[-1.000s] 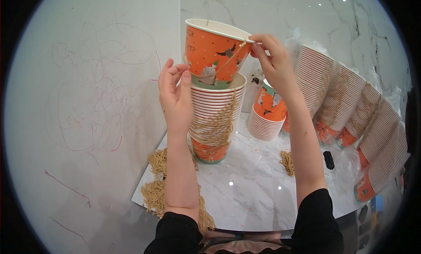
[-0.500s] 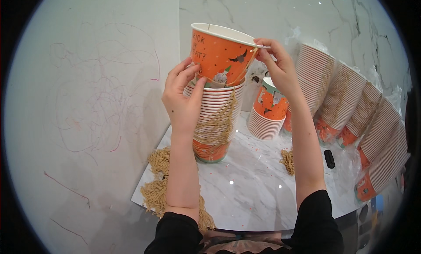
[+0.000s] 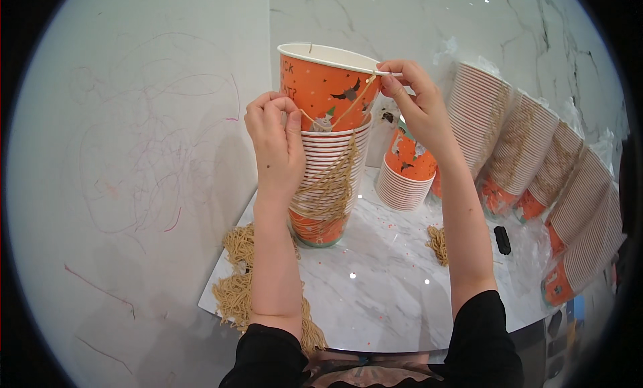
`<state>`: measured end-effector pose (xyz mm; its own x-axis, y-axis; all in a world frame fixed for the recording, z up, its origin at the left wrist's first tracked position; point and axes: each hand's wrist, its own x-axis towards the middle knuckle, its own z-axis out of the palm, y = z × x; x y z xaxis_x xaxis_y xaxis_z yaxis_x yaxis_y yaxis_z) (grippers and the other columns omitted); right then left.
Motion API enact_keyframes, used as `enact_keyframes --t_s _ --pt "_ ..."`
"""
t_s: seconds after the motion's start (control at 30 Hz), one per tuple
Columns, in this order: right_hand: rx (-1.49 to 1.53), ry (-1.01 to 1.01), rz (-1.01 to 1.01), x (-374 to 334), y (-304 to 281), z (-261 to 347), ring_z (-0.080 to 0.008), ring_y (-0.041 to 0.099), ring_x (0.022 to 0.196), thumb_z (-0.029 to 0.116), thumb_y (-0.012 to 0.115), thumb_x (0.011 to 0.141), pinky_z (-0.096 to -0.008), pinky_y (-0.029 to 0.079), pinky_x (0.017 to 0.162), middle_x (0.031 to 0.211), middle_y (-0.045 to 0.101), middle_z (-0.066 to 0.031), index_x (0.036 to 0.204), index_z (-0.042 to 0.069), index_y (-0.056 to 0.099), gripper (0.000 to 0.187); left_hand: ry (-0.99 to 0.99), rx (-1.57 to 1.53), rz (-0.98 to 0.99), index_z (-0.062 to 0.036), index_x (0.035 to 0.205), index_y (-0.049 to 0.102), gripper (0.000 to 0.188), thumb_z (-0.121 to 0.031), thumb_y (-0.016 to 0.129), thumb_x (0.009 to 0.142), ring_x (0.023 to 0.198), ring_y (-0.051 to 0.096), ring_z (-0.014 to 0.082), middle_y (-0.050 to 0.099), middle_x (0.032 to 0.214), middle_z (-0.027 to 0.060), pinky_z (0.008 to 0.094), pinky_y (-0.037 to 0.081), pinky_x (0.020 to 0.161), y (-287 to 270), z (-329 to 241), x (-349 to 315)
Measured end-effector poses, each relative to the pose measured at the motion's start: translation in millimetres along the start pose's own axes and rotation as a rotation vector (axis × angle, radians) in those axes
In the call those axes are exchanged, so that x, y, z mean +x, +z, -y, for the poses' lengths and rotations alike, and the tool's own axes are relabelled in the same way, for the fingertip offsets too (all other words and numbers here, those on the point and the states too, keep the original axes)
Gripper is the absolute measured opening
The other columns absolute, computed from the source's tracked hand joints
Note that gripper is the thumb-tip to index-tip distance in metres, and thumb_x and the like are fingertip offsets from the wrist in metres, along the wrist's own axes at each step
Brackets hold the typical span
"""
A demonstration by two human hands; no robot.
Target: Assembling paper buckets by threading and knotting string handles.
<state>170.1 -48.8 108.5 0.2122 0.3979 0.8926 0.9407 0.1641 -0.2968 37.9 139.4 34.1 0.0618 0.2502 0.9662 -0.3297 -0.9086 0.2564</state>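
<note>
An orange paper bucket (image 3: 315, 90) with a white rim and a bat print sits in the top of a tall stack of matching buckets (image 3: 325, 170), tilted slightly. A tan cord (image 3: 345, 118) hangs slack across its front. My left hand (image 3: 276, 143) is closed at the bucket's left side, fingers curled near the cord's left end; its exact hold is partly hidden. Thumb and fingers of my right hand (image 3: 416, 106) pinch the bucket's right rim, where the cord is fixed. More tan cords drape down the front of the stack.
A shorter inverted bucket stack (image 3: 405, 187) stands behind my right forearm. Several plastic-wrapped stacks (image 3: 522, 147) lean along the right. Tan cord bundles lie at the table's left edge (image 3: 234, 297) and mid-right (image 3: 437, 246), near a small black object (image 3: 502, 240). A scribbled wall (image 3: 134, 153) borders the left.
The top bucket has come down deeper into the stack and shifted a little left. My left hand has moved slightly left and its fingers have curled more; my right hand still pinches the rim.
</note>
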Motion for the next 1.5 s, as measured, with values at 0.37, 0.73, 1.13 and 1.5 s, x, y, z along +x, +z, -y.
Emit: enact_keyframes --t_s 0.37,0.73,1.13,1.5 --pt "-0.144 0.093 0.176 -9 4 -2 -0.0164 0.062 0.110 0.015 0.055 0.107 -0.0301 0.054 0.088 0.120 0.062 -0.0069 0.119 0.003 0.064 0.019 -0.013 -0.233 -0.089 -0.0027 0.107 0.054 0.016 -0.018 0.052 0.107 0.093 0.053 0.0214 0.059 0.092 0.0074 0.0377 0.043 0.087 -6 5 1" --pt "-0.120 0.044 0.195 -26 12 -2 -0.0246 0.063 0.102 0.017 0.058 0.104 -0.0348 0.053 0.086 0.115 0.064 -0.0108 0.112 0.004 0.064 0.016 -0.048 -0.025 -0.205 -0.0049 0.076 0.058 0.028 -0.019 0.074 0.093 0.085 0.047 0.0204 0.054 0.084 0.0029 0.0344 0.041 0.077 -20 11 3" --pt "-0.142 0.022 0.153 -34 16 16 -0.0307 0.062 0.119 0.022 0.058 0.104 -0.0400 0.050 0.100 0.127 0.064 -0.0141 0.122 0.007 0.067 0.025 -0.258 -0.271 -0.072 -0.0030 0.068 0.042 0.038 -0.007 0.075 0.087 0.070 0.043 0.0145 0.046 0.073 0.0012 0.0319 0.039 0.068 -18 29 -2" --pt "-0.073 0.039 0.271 -32 27 9 -0.0214 0.063 0.111 0.023 0.053 0.107 -0.0344 0.049 0.097 0.122 0.068 -0.0094 0.120 0.003 0.067 0.027 -0.416 -0.231 -0.036 -0.0033 0.094 0.070 0.022 -0.024 0.077 0.091 0.071 0.038 0.0104 0.043 0.074 -0.0034 0.0278 0.036 0.066 -18 9 4"
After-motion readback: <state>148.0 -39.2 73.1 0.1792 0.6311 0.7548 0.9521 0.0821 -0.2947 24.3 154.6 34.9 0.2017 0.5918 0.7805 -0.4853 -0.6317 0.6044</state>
